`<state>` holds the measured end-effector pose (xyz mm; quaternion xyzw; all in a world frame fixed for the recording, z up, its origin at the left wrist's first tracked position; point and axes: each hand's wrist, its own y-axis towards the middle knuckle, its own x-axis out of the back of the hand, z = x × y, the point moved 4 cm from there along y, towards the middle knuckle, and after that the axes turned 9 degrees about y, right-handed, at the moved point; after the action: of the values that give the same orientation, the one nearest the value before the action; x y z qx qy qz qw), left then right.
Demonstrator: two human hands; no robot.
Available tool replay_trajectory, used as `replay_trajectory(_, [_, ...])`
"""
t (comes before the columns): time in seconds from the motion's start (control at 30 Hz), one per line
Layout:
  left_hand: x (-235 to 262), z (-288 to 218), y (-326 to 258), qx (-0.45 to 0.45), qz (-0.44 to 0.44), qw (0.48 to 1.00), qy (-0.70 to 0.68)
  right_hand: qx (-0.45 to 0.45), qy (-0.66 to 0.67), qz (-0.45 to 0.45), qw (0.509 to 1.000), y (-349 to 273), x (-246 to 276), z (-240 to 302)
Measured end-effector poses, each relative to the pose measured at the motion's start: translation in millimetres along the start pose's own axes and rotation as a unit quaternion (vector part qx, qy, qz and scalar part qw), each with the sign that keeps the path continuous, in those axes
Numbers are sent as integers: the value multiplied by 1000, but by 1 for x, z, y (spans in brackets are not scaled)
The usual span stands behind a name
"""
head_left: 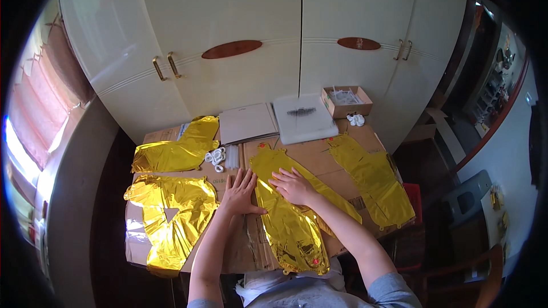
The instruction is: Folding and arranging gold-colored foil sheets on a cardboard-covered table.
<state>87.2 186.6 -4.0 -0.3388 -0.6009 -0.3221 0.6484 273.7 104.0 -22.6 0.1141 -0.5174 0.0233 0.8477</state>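
A flat gold foil balloon (285, 217) with two long arms lies in front of me, its near end at the table's front edge. My left hand (238, 195) rests at its left edge, fingers spread and thumb stretched onto the foil. Flat on the upper part of the foil lies my right hand (293, 186), its fingers apart. Neither hand holds anything. Another flat gold foil balloon (374, 185) is spread to the right. On the left lie a crumpled, shiny gold balloon (177, 219) and, farther back, a bent gold foil balloon (177, 151).
Cardboard (231, 251) covers the table. White ribbon rolls (216, 157) and clear sticks (232, 157) lie behind my left hand. At the back are flat beige sheets (248, 122), a plastic-wrapped stack (305, 120), a box (346, 102) and a white bundle (355, 120), before a cabinet (228, 5).
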Motion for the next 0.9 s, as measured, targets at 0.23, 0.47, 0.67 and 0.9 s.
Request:
replay_trajectory(0.23, [-2,3,2,-3,2,1000,4,81,-58,-41,994,-13,5,34])
replay_trajectory(0.47, [-7,3,2,-9,-6,1000,9,149,-10,74,986,-77,-14,104])
replay_trajectory(0.67, [-3,1,0,-4,7,1000,9,141,-4,106,984,-96,-29,109])
replay_trajectory(0.9, [-2,2,2,4,30,999,17,146,-5,158,977,-113,-30,116])
